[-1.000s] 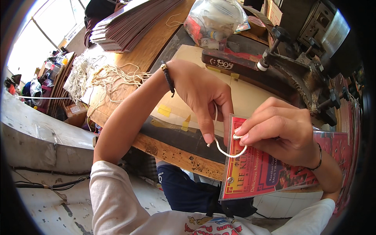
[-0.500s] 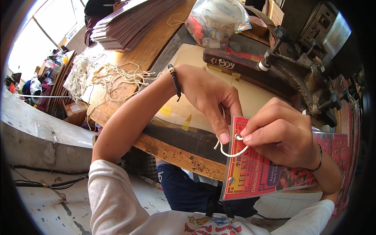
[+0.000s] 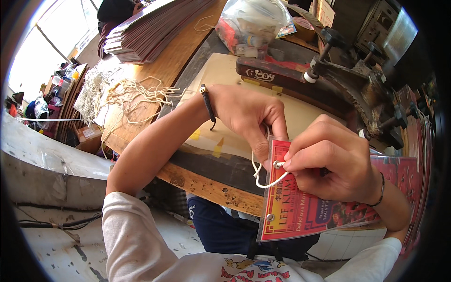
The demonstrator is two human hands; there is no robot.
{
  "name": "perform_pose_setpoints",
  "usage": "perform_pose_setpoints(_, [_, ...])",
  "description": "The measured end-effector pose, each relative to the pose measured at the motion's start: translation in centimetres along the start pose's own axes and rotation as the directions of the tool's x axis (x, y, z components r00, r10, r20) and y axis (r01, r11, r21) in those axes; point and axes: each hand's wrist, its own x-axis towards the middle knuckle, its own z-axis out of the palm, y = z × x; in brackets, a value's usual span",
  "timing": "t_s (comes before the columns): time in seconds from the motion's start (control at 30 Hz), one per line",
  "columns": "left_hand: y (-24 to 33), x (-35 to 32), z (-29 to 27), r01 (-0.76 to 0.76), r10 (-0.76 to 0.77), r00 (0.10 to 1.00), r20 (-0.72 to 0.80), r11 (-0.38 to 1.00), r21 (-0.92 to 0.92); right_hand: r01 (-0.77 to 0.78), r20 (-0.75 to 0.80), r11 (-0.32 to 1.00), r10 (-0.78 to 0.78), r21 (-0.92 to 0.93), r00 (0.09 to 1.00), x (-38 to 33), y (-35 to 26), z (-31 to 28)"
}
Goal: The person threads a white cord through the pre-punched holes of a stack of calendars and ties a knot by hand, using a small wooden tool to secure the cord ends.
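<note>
My left hand (image 3: 251,117) pinches the top edge of a flat red paper bag (image 3: 300,207) and a white cord (image 3: 268,176) that loops out of a metal eyelet near the bag's upper corner. My right hand (image 3: 336,164) grips the same corner from the right, its fingertips at the eyelet on the cord. A second eyelet shows lower on the bag's left edge. The bag juts over the front edge of the wooden workbench (image 3: 206,188). A black band circles my left wrist.
A heap of white cords (image 3: 110,96) lies at the bench's left end, behind it a stack of flat bags (image 3: 150,28). A dark metal press (image 3: 357,89) stands at the right, a clear plastic sack (image 3: 256,23) behind. A beige sheet (image 3: 225,80) covers the bench.
The cord loop below the eyelet has become shorter and my left hand has slid right and closed on the bag's top edge. My right fingertips moved onto the eyelet.
</note>
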Motion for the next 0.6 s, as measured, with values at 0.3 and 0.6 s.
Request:
perform_pose_setpoints(0.3, [0.3,-0.4,0.1,-0.051,0.048,0.996,-0.080,0.998,-0.038,-0.042,-0.063,0.999,0.041,-0.015,0.997,0.0,0.0,-0.1])
perform_pose_setpoints(0.6, [0.2,-0.4,-0.3,-0.031,0.030,0.983,-0.184,1.000,-0.004,-0.081,-0.071,0.997,0.082,0.013,0.994,-0.4,0.7,-1.0])
